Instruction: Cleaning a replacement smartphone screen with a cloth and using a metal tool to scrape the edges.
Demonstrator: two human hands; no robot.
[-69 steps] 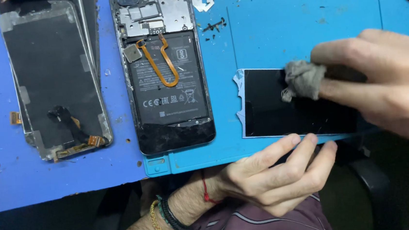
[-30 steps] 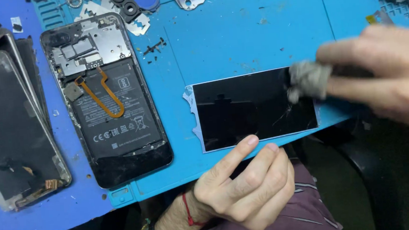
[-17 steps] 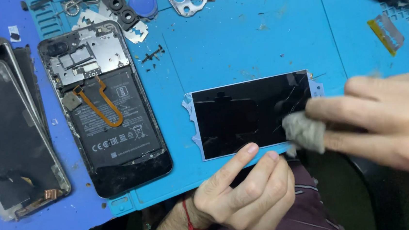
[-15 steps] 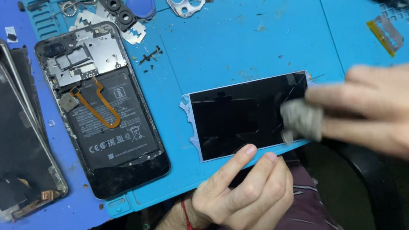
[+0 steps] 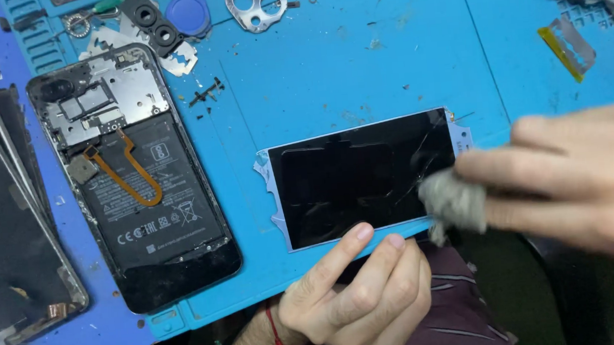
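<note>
- Since the earlier frames, right hand (image 5: 578, 180) has slid its grey cloth wad (image 5: 455, 201) from the glass's upper right corner down to the lower right corner; left hand barely shifted, view drifted a bit.
- Blue mat (image 5: 357, 66) covers the counter, near edge running under the glass and the open phone.
- Right hand comes in from the right edge, blurred, fingers stretched leftward and level, grip clamped on the cloth wad, which presses on the glass corner.
- Open phone body (image 5: 140, 185) lies left of centre, back cover off: black battery with white printed label marks, orange flex ribbon looped over it, silver shield plates above.
- Left hand (image 5: 353, 300) rises from the bottom edge, palm down, fingers half curled, two fingertips (image 5: 359, 232) resting on the near long edge of the glass; grip apart, holding nothing, only pinning. Red thread at the wrist.
- Black screen glass (image 5: 362, 179) lies flat on the mat at centre, long side left-right, cracks fanning near its right end, pale film peeling along the left edge.
- Loose screen panel (image 5: 6, 240) at far left, stacked over another frame.
- Silver camera bezel (image 5: 255, 1) at top, beside a blue round cap (image 5: 189, 14).
- Yellow-edged clear strip (image 5: 567, 48) upper right.
</note>
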